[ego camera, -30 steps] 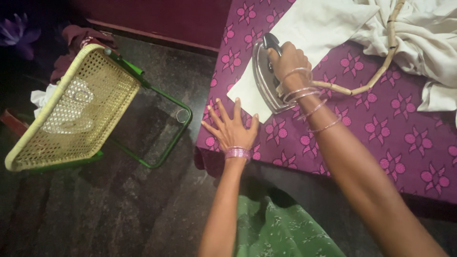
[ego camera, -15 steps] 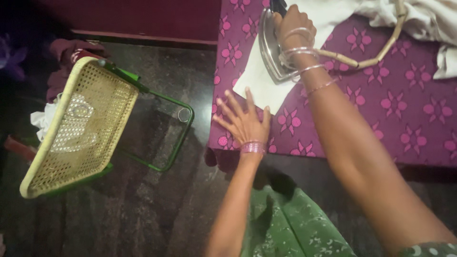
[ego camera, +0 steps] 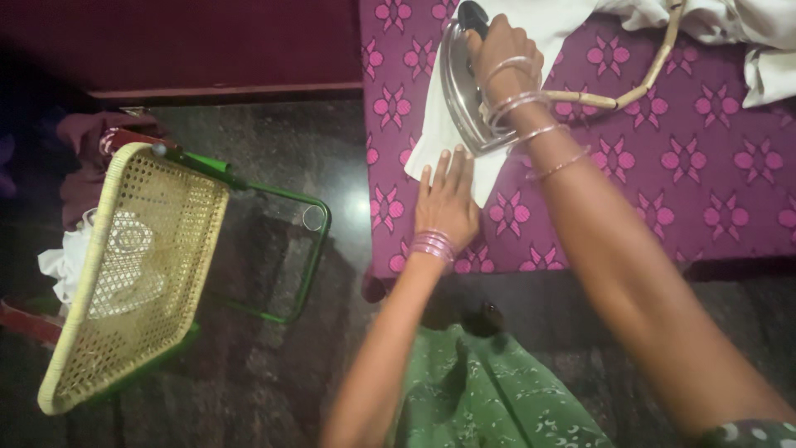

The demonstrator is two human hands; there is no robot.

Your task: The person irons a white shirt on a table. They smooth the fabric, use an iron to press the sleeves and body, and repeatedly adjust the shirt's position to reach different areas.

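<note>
Flat and open, the left hand now presses its fingertips on the white cloth's near corner, having slid up from the purple cover. Beyond it, upper centre, the right hand stays closed around the iron, standing on that cloth.

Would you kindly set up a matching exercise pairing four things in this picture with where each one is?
Things:
1. iron
2. left hand
3. cane seat
4. cord

Places:
A. tipped up on the floor
B. trailing across the purple cloth
C. gripped in the right hand
D. flat on the white cloth's near corner

Pairs: 1-C, 2-D, 3-A, 4-B
</note>
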